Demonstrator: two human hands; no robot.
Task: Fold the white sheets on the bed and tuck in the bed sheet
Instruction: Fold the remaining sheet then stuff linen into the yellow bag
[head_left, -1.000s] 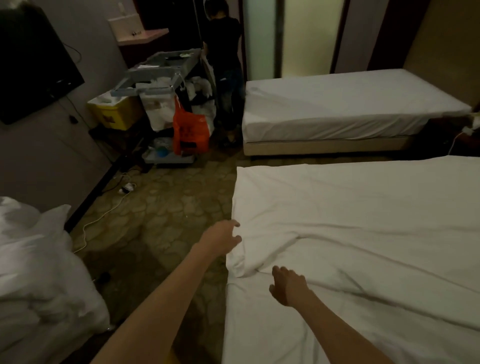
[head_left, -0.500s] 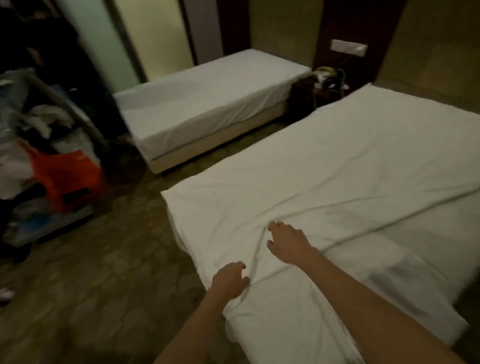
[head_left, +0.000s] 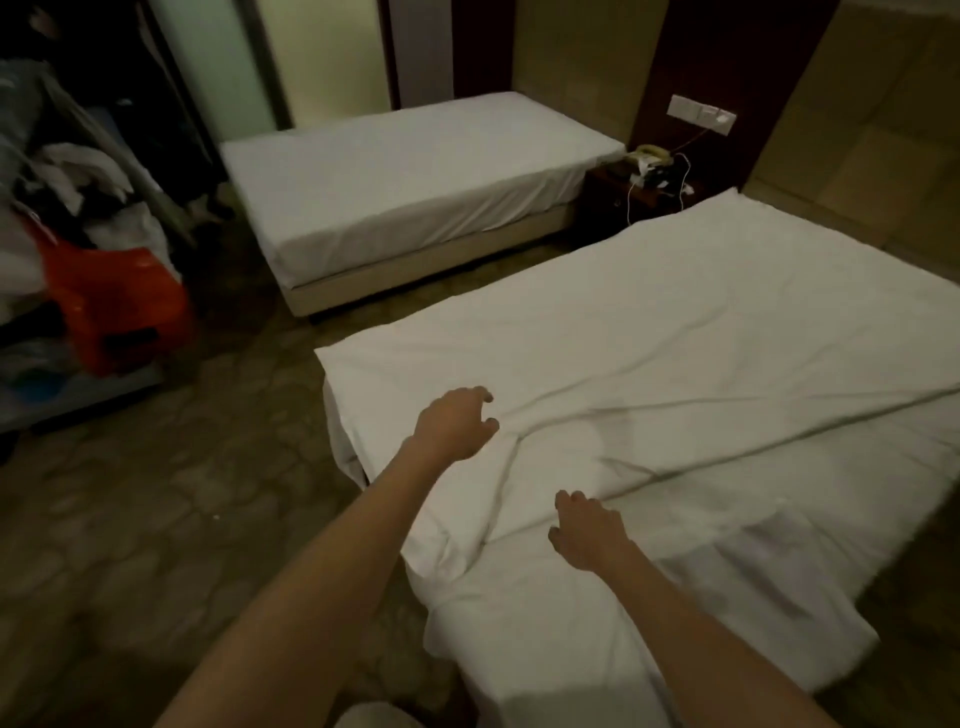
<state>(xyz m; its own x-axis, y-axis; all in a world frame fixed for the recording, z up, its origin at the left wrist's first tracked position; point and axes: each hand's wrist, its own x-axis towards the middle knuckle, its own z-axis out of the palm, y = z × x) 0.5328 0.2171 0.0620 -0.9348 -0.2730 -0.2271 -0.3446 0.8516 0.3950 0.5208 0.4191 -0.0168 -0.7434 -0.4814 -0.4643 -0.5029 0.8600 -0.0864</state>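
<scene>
A white top sheet (head_left: 675, 353) lies spread over the near bed, its lower edge forming a wrinkled ridge that runs diagonally across the mattress. Below the ridge the fitted bed sheet (head_left: 561, 654) shows, hanging loose at the near corner. My left hand (head_left: 451, 425) hovers just over the top sheet near its left corner, fingers loosely curled, holding nothing. My right hand (head_left: 589, 530) lies palm down at the ridge, fingertips touching the fold without clearly gripping it.
A second made bed (head_left: 415, 176) stands beyond a strip of patterned floor (head_left: 156, 519). A housekeeping cart (head_left: 67, 218) with linen and an orange bag (head_left: 114, 312) is at the left. A nightstand with a phone (head_left: 649, 166) sits between the beds' heads.
The view has swung right, away from the cart. My left hand moved from the sheet's corner edge up onto the sheet. My right hand drew back to the lower fold.
</scene>
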